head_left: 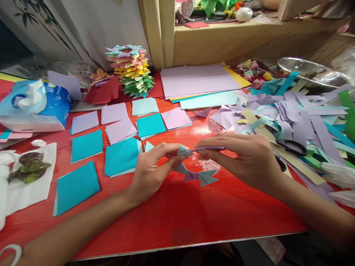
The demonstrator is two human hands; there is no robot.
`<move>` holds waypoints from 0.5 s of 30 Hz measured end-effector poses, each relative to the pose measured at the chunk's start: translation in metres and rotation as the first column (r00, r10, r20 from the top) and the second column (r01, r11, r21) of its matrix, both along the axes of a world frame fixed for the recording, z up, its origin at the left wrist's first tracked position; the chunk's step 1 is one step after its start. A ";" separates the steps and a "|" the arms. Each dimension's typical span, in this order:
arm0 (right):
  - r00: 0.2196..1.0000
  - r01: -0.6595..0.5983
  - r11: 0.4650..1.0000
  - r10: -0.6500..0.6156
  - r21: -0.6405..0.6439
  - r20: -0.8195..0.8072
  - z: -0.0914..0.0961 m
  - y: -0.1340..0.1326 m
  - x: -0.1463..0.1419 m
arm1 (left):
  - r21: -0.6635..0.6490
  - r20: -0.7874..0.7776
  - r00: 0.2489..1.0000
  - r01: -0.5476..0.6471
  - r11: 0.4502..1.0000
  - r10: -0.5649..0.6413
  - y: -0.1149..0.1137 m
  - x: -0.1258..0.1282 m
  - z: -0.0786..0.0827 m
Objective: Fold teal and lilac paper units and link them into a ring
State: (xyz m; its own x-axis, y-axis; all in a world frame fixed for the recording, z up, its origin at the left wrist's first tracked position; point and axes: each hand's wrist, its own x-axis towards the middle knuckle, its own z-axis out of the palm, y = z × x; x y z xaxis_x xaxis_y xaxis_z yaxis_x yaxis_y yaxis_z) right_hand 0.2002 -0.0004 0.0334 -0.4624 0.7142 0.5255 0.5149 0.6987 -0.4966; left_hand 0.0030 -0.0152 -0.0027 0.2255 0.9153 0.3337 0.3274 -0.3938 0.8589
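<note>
Over the middle of the red table (177,214) my left hand (151,173) pinches one end of a folded paper chain (198,175) of teal and lilac pointed units. My right hand (246,159) pinches a flat lilac folded piece (209,148) that meets the chain's upper end between the two hands. The lower part of the chain rests on the table below my fingers. Both hands are closed on the paper.
Stacks of teal and lilac paper squares (122,157) lie to the left. Black scissors (291,146) sit by a heap of paper strips (305,111) on the right. A tower of folded pieces (131,70), large sheets (194,79), a tissue pack (36,105) and a metal bowl (313,70) stand behind.
</note>
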 end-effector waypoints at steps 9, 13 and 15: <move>0.995 -0.044 0.989 0.031 0.140 0.095 0.004 -0.003 0.004 | 0.116 -0.112 0.993 -0.009 0.993 0.022 -0.001 0.000 0.001; 0.993 -0.071 0.988 0.057 0.140 0.104 0.007 -0.003 0.006 | 0.127 -0.082 0.997 0.010 0.992 0.000 -0.001 0.000 0.000; 0.992 -0.096 0.990 0.087 0.100 0.094 0.008 -0.001 0.007 | 0.114 -0.055 0.998 0.030 0.993 -0.024 -0.002 -0.001 0.000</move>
